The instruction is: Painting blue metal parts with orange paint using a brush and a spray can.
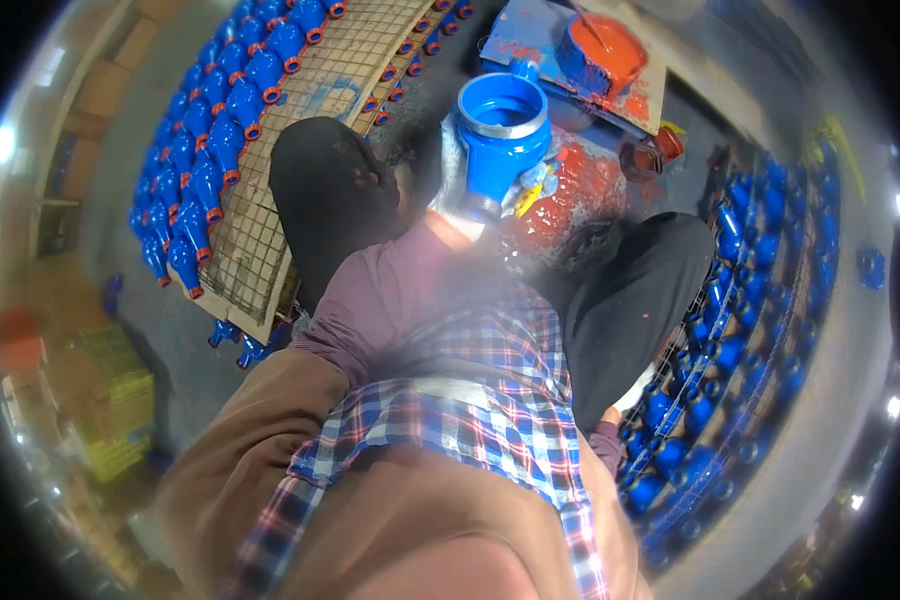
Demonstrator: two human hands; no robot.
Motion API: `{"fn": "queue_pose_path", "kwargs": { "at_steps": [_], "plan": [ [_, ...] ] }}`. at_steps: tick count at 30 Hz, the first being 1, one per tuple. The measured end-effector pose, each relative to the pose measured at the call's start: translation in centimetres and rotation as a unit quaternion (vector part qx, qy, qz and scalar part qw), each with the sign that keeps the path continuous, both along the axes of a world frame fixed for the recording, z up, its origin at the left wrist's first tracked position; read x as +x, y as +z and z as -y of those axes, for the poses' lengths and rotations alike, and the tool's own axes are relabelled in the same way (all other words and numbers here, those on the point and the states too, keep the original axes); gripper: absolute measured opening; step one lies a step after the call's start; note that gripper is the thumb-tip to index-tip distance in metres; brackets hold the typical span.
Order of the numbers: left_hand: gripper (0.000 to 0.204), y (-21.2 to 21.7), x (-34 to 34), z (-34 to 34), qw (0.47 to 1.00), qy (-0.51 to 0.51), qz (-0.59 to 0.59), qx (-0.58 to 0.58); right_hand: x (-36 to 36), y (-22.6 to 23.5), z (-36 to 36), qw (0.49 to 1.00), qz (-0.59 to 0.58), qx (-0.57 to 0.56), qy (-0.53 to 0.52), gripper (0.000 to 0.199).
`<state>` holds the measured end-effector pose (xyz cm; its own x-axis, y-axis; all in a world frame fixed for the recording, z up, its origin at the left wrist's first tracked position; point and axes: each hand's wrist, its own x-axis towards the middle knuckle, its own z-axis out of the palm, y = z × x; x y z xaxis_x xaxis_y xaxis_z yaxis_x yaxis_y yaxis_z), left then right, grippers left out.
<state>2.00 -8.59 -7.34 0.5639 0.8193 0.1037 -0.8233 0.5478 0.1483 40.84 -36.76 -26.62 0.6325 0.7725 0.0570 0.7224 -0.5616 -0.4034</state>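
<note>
A glossy blue water meter body [505, 150] is in front of me, its round mouth with a bare metal rim turned up toward me. One short pipe end points away from me and the other points back at my wrist. My left hand [454, 165], in a white glove with yellow on the fingers, is wrapped round it from below; fingertips show at its right side. My right hand [631, 391] is low at my right, beside the rack of blue bodies. Only a bit of wrist and white glove shows past my knee, and its fingers are hidden.
Ahead stands a red-smeared paint pot [602, 55] with a stick, on a stained board [530, 35]. Below it is a rounded red-splashed surface [570, 190]. Blue bodies with red ends [225, 130] line a mesh rack [255, 200] at left. More blue bodies [730, 350] fill the right rack.
</note>
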Motion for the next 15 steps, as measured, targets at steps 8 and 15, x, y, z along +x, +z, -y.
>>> {"fn": "queue_pose_path", "kwargs": {
  "at_steps": [8,15],
  "plan": [
    [0.092,0.5,0.9,0.1,0.988,-0.006,0.103,-0.112,1.9,-8.2,6.4,0.993,-0.03,-0.107,-0.05,0.053],
    [0.092,0.5,1.5,0.2,0.997,0.012,0.067,-0.038,-3.7,14.1,-3.7,0.945,0.147,0.293,0.004,0.028]
  ]
}}
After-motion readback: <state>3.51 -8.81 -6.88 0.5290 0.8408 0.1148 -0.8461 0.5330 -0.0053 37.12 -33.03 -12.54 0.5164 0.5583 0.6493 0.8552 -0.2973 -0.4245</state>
